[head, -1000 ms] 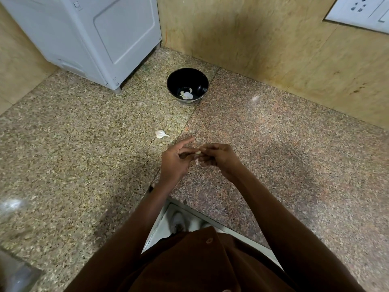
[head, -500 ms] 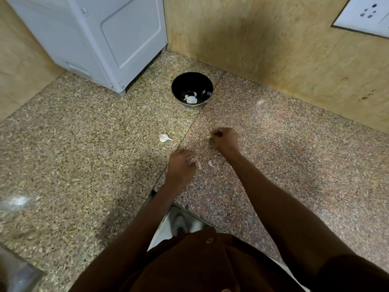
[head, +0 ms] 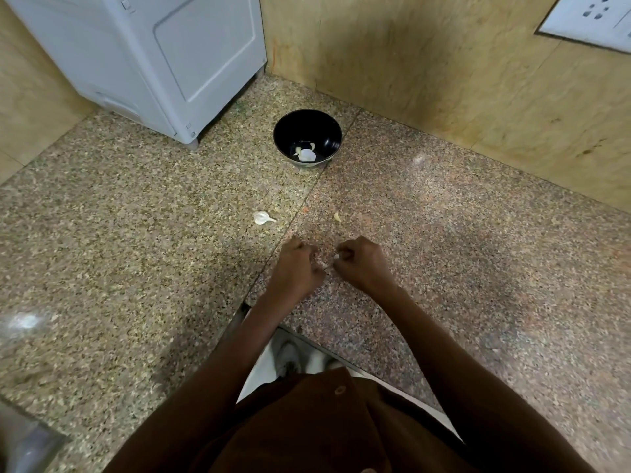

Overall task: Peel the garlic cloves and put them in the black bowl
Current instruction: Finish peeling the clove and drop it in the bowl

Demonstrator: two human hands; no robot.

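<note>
On the speckled stone counter (head: 136, 268), with the black bowl (head: 307, 138) at the back corner as the landmark, the scene reads from left to right. Left of the bowl stands a white appliance (head: 164, 56). Nearer the person and a little left of the bowl lies an unpeeled garlic clove (head: 262, 217) with its papery tail. Inside the bowl sit a few pale peeled cloves (head: 306, 153). Nearer than the bowl and slightly to its right, a small pale scrap (head: 337, 217), seemingly a piece of clove or skin, lies on the stone. Well in front of the bowl, the left hand (head: 296, 266) hangs low over the counter with fingers curled into a loose fist; whether it holds anything cannot be told. Just beside it, the right hand (head: 362, 262) is likewise curled, and a small white bit shows at its fingertips, apparently pinched. The peeling step seems to be under way, with skin being worked off a clove. Next, the bared clove needs a forward reach to the bowl, then the unpeeled clove wants picking up.
</note>
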